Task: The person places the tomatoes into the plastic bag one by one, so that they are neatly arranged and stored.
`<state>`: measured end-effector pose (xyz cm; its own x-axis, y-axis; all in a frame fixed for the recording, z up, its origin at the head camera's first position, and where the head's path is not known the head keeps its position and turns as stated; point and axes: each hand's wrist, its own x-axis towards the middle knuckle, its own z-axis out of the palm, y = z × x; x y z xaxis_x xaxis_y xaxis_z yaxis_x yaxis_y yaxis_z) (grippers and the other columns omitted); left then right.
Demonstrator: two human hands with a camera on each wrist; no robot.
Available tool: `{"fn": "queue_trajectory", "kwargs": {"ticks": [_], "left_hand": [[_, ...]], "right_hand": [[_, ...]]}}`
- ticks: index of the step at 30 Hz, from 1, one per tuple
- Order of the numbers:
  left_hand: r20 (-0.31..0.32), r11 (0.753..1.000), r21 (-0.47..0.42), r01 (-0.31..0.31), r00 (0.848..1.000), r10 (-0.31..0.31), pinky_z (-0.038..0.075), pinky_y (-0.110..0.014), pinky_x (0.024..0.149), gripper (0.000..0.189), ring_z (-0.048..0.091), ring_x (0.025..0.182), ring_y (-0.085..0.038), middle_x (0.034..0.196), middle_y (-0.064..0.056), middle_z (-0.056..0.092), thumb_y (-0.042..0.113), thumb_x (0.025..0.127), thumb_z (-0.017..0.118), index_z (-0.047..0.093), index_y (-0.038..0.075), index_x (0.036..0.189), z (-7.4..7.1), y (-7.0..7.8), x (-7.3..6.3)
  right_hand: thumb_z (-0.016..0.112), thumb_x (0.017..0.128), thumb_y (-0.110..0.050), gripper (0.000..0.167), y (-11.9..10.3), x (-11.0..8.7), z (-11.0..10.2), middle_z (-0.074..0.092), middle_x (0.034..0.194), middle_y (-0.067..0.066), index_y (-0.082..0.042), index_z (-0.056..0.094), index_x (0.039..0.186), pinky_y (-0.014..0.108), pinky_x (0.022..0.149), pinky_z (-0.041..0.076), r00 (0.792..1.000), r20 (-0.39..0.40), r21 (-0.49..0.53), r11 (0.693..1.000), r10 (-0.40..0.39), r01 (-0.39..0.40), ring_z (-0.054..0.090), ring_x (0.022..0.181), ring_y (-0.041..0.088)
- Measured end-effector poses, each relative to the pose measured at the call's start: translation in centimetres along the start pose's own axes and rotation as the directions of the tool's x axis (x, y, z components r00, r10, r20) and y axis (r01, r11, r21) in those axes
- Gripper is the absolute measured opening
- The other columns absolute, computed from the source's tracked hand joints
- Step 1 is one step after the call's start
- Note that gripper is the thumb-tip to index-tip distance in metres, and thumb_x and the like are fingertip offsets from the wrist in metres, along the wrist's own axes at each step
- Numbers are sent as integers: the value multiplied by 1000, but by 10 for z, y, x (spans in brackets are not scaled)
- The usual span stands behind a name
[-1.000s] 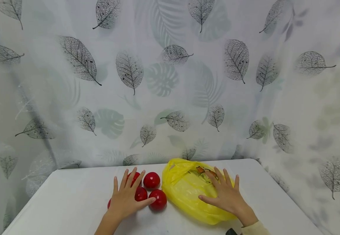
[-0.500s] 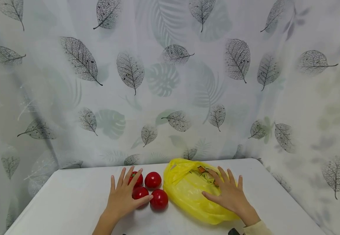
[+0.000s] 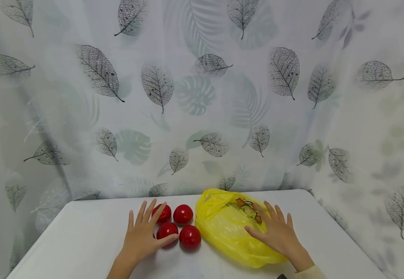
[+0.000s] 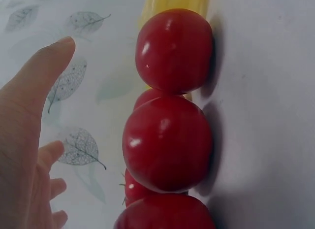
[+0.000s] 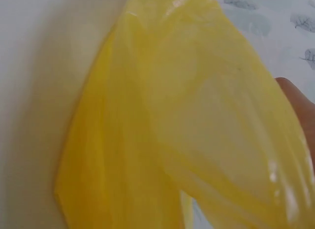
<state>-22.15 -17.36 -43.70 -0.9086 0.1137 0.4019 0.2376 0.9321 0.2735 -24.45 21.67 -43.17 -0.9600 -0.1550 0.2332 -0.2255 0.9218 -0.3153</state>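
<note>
Several red tomatoes (image 3: 189, 237) sit close together on the white table in the head view. Over the left side of this group hovers my left hand (image 3: 140, 237), fingers straight and spread, holding nothing and partly hiding some tomatoes. The left wrist view shows the tomatoes (image 4: 167, 143) in a line, apart from my thumb (image 4: 47, 66). To their right lies a crumpled yellow plastic bag (image 3: 222, 234) with a printed pattern. My right hand (image 3: 277, 234) is spread above the bag's right part; whether it touches is unclear. In the right wrist view the bag (image 5: 147, 115) covers most of that hand.
The white table (image 3: 83, 236) extends to both sides of the tomatoes and bag. Behind it hangs a pale curtain (image 3: 202, 116) printed with leaves, which also runs along the left and right sides.
My left hand has drifted slightly left, uncovering more of the tomatoes. My right hand has moved a little right over the bag. Tomatoes and bag keep their places on the table.
</note>
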Motion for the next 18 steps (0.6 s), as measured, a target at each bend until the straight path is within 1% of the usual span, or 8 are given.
{"fn": "queue_trajectory", "kwargs": {"ticks": [4, 10, 15, 18], "left_hand": [[-2, 1000, 10, -9, 1000, 9, 10, -72, 111, 94, 20, 144, -37, 156, -10, 32, 74, 72, 64, 41, 24, 149, 1, -3, -2], [30, 1000, 16, 21, 999, -22, 12, -72, 111, 94, 21, 143, -38, 156, -11, 31, 74, 72, 64, 39, 26, 150, 1, -10, -6], [37, 999, 10, 38, 999, -38, 16, -73, 109, 94, 25, 142, -39, 156, -11, 32, 75, 73, 63, 37, 28, 150, 0, -17, -9], [46, 999, 9, 45, 998, -45, 17, -73, 108, 94, 27, 141, -40, 155, -11, 33, 76, 74, 62, 36, 28, 151, -1, -19, -11]], "right_hand": [[54, 84, -71, 84, 2, -2, 3, 32, 153, 20, -19, 41, 149, 81, 101, 10, 999, 24, -19, 999, 34, -34, 24, 137, 54], [55, 85, -70, 83, 6, -4, 5, 36, 150, 21, -17, 44, 147, 80, 98, 23, 999, 5, -62, 997, 36, -36, 31, 133, 53], [58, 83, -69, 84, 12, -4, 4, 38, 148, 23, -12, 47, 143, 76, 92, 34, 1000, 7, -57, 998, 21, -21, 34, 131, 55], [63, 82, -67, 87, 16, -4, 3, 37, 147, 26, -9, 44, 144, 76, 87, 38, 999, 42, -26, 1000, 5, -4, 33, 130, 58]]}}
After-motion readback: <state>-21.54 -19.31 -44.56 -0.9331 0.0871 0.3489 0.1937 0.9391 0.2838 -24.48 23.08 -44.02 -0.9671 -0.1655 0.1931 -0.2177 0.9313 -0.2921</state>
